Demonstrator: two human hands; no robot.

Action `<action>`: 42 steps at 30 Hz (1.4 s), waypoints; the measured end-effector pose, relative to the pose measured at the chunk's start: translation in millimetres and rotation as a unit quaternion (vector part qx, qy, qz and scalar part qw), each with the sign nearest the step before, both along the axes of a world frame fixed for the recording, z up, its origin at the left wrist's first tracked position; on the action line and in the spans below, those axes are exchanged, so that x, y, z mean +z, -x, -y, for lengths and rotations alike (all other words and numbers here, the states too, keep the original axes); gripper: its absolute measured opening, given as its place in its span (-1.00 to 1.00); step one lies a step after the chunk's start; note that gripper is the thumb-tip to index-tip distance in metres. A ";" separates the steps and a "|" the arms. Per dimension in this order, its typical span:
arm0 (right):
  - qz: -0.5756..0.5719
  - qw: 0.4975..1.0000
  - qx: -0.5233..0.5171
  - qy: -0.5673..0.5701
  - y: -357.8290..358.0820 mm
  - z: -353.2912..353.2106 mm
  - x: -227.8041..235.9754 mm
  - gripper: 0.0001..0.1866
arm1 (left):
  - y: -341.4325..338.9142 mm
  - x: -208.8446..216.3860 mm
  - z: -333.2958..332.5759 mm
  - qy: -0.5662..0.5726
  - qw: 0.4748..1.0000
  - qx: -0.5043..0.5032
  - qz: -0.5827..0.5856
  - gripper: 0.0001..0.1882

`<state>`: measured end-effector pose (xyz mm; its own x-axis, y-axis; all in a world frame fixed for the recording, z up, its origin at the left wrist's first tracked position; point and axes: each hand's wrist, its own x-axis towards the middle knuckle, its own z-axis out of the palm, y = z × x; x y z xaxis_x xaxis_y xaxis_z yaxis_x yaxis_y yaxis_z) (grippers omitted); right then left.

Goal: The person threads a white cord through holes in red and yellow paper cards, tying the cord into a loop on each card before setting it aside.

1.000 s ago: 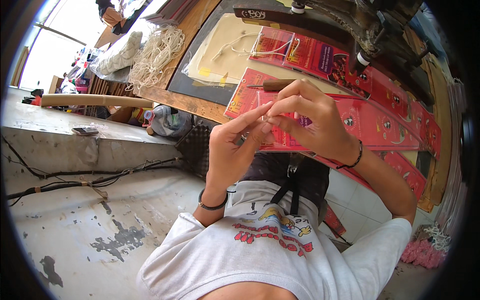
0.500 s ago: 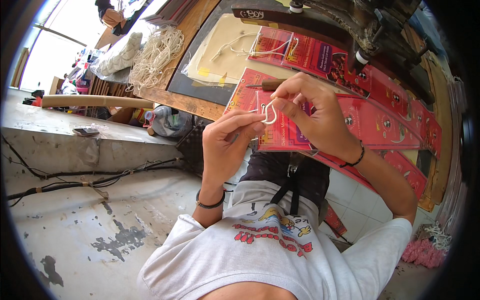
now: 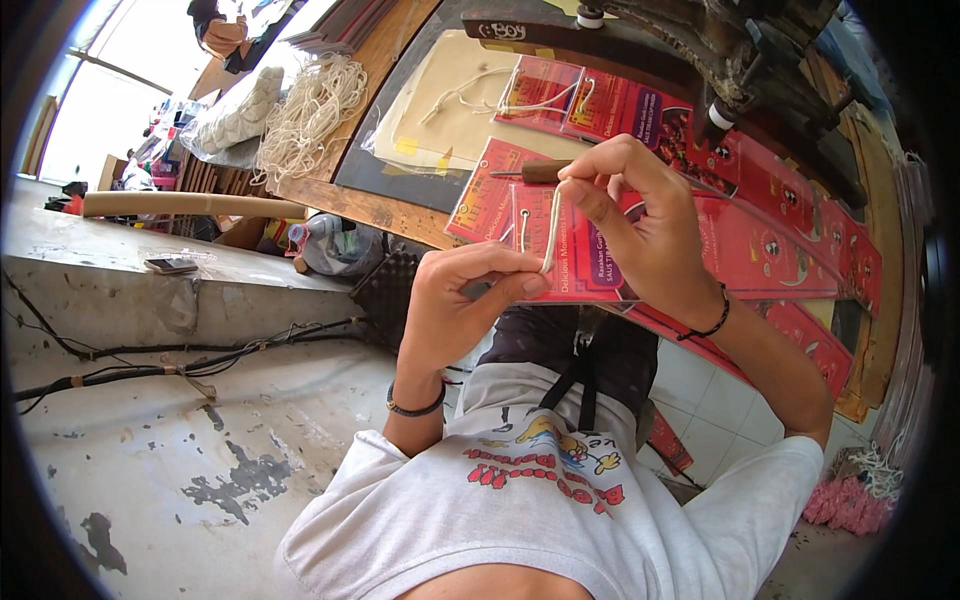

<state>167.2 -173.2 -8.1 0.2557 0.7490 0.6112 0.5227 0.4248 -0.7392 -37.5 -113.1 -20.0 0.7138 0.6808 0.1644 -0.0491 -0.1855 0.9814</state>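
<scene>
A short white cord (image 3: 553, 226) is stretched between my two hands over a red printed card (image 3: 580, 284). My left hand (image 3: 447, 297) pinches its lower end between thumb and fingers. Higher up and farther from me, my right hand (image 3: 655, 240) pinches the other end between thumb and forefinger. Another stretch of white cord runs at a small ringed hole near the card's left end; how it joins the held cord is hard to make out. A wooden-handled awl (image 3: 543, 173) lies just beyond, its thin metal shaft pointing left.
More red cards (image 3: 630, 110), some with white cords, lie farther back under a dark metal frame (image 3: 690, 45). A pile of white cords (image 3: 318, 105) rests on the table's left part. A phone (image 3: 171, 266) lies on the ledge, near a large clear bottle (image 3: 340, 243).
My hands have moved apart, the left toward me and the right slightly away. The cord, a bent loop before, is now drawn out nearly straight between them.
</scene>
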 end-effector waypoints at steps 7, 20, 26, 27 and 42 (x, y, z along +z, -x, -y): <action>-0.029 0.992 0.068 0.099 8.8 5.7 -1.5 -0.80 | -10.4 -6.9 5.8 0.056 0.985 0.087 0.138 -0.60; 0.021 0.990 0.101 0.094 13.0 9.9 -1.6 -0.84 | -12.2 -11.0 2.5 0.005 0.985 0.149 0.083 -0.90; 0.014 0.991 0.131 0.032 16.8 12.6 -2.4 -0.85 | -16.7 -3.9 6.5 -0.003 0.985 0.139 0.098 -0.89; 0.029 0.990 0.135 0.014 15.9 12.1 -3.6 -0.85 | -15.8 -3.6 6.3 -0.020 0.986 0.140 0.085 -0.88; 0.104 0.984 0.139 -0.040 15.0 13.1 -2.0 -0.77 | -3.9 5.8 7.6 0.020 0.992 0.110 0.064 -0.81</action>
<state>152.2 -186.3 -10.2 -0.0891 0.7195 0.6888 0.5155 0.6250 -0.5862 -33.6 -120.7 -14.2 0.5219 0.8260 0.2128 -0.1358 -0.1658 0.9768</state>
